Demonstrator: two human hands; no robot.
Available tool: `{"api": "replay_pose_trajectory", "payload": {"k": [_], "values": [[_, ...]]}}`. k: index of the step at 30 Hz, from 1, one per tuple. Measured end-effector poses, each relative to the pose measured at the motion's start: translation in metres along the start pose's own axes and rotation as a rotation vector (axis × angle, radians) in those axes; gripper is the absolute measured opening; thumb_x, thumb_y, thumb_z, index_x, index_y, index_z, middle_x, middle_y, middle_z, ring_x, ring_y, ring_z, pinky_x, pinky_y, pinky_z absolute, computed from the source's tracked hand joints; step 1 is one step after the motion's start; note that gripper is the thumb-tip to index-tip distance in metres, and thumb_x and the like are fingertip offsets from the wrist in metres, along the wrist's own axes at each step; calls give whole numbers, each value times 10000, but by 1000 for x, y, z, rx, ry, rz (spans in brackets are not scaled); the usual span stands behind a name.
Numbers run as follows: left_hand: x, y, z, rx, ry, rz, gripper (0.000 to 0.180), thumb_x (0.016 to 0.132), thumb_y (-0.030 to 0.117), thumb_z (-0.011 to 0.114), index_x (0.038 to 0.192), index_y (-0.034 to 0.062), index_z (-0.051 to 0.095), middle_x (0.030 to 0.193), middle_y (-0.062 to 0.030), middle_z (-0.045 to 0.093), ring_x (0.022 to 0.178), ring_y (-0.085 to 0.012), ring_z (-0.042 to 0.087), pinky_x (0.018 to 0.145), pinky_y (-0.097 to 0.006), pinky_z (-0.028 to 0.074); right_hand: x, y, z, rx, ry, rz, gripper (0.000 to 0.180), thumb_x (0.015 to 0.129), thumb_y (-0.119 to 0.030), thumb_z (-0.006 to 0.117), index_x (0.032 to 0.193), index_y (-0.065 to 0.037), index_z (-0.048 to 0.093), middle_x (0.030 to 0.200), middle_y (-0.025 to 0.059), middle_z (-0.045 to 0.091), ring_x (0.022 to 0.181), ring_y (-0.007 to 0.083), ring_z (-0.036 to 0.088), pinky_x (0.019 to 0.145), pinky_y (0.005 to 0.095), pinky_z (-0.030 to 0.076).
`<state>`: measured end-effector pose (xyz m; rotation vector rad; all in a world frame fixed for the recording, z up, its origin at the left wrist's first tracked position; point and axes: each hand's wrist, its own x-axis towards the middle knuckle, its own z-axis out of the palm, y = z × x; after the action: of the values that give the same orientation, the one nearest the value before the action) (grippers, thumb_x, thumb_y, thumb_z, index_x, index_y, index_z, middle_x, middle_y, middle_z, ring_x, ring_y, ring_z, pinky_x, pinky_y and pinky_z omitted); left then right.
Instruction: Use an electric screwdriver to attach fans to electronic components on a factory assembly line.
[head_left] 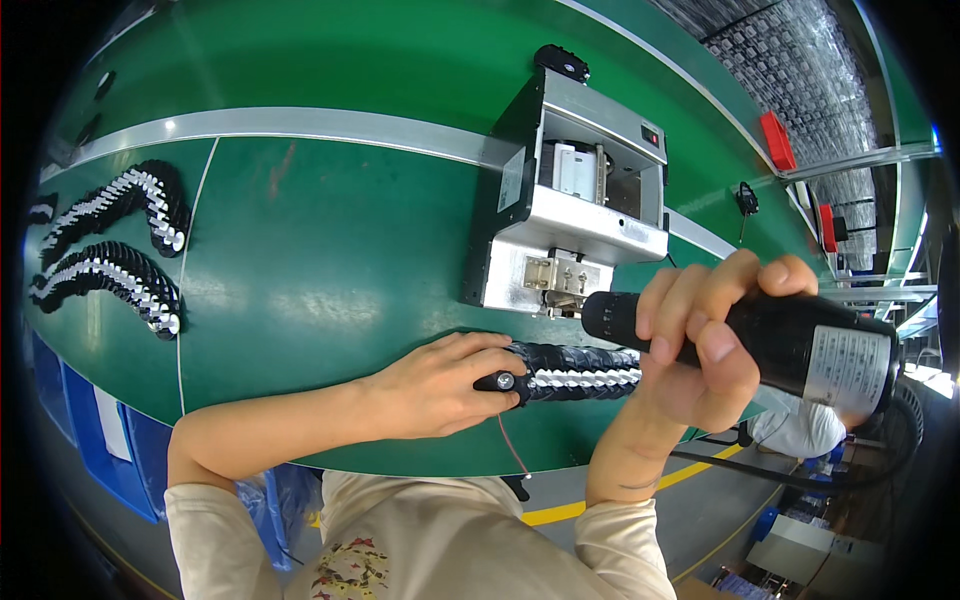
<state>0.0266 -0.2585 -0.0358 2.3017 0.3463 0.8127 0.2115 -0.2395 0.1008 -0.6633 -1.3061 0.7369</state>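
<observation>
My right hand (705, 330) is wrapped round a black electric screwdriver (790, 345), which lies almost level with its front end pointing left. That end is close to the metal outlet block (565, 277) of a silver and black screw feeder (580, 225); its bit cannot be made out. Lower on the bench, my left hand (445, 385) curls its fingers round a small black part (495, 381) with a round screw head on it. This part sits at the left end of a row of black and silver pieces (585, 380). A thin reddish wire (512, 445) hangs below my left fingers.
Two curved rows of similar pieces (105, 285) lie at the left of the green bench (320, 240). A cable (800, 482) loops from the screwdriver's back. Red bins (777, 140) stand at the far right. Blue crates (100, 430) are below the left edge.
</observation>
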Motion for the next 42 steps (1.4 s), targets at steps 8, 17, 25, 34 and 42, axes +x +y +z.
{"api": "replay_pose_trajectory", "payload": {"k": [8,17,25,34,42], "values": [[2,0,1,10,50,7,191,765,110,747,955,103,737,1131,-86,613,1122,-333,589,906,-406,528,3,3,-1,24,-32,142,397,760,-26,564,1125,-72,416,670,54,461,416,145,436,471,330,433],[1,-3,0,-25,41,-1,168,769,114,731,934,84,745,1153,-76,609,1125,-305,576,919,-382,526,-62,-22,-8,171,2,170,396,776,8,677,1052,-92,410,660,42,496,462,159,506,459,325,465],[-1,-4,2,-44,47,-18,140,810,132,691,927,84,750,1177,-59,601,1153,-292,552,941,-378,515,-76,-11,-8,91,-48,178,381,773,29,628,1057,-71,395,662,57,495,424,149,491,434,324,459],[-1,-2,1,-37,57,-19,131,827,149,688,916,75,750,1164,-54,601,1162,-278,544,927,-377,516,-86,-7,1,86,-162,58,358,672,96,688,940,-8,475,636,93,563,458,200,544,434,343,483],[-2,-3,0,-32,50,3,166,783,123,737,945,83,737,1175,-57,599,1148,-291,570,876,-373,547,-86,-11,0,52,-184,113,376,703,54,707,974,-26,460,636,87,570,446,190,537,448,343,485]]}}
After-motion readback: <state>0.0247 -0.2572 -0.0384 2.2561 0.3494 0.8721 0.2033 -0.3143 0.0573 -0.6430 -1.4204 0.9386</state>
